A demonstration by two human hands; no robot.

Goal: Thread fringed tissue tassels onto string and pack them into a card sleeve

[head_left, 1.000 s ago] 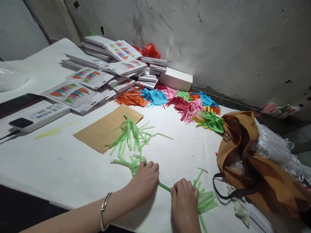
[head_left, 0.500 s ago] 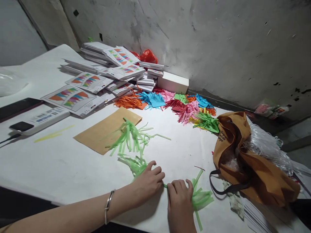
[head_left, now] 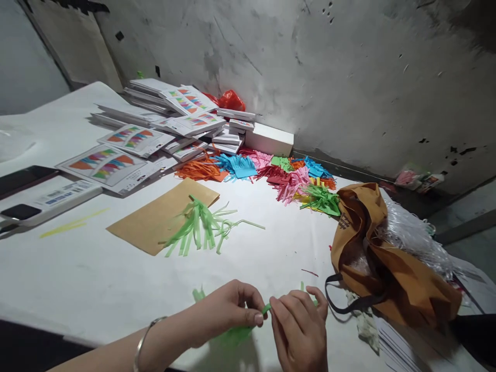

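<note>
Just above the table's near edge, a green tissue-paper tassel (head_left: pixel 266 308) is stretched between my hands, its middle twisted into a narrow cord. My left hand (head_left: pixel 232 312), with a silver bangle on the wrist, pinches the cord between thumb and fingers. Fringe from that end spreads below and behind this hand. My right hand (head_left: pixel 300 328) has its fingers curled round the other side of the cord, which hides most of the fringe there. A second green tassel (head_left: pixel 199 219) lies farther off, partly on a brown paper envelope (head_left: pixel 143 222).
Coloured paper fringes (head_left: pixel 240 165) lie in a row near the wall. Behind them, printed cards (head_left: pixel 108 165) are stacked beside a white box (head_left: pixel 269 139). A brown bag (head_left: pixel 360 232) with a dark strap stands right, before clear plastic strands (head_left: pixel 411 232). A phone (head_left: pixel 27 181) lies left.
Both hands have lifted the tassel off the table and drawn it toward me. My left hand has turned, with its thumb now showing. The view has shifted slightly.
</note>
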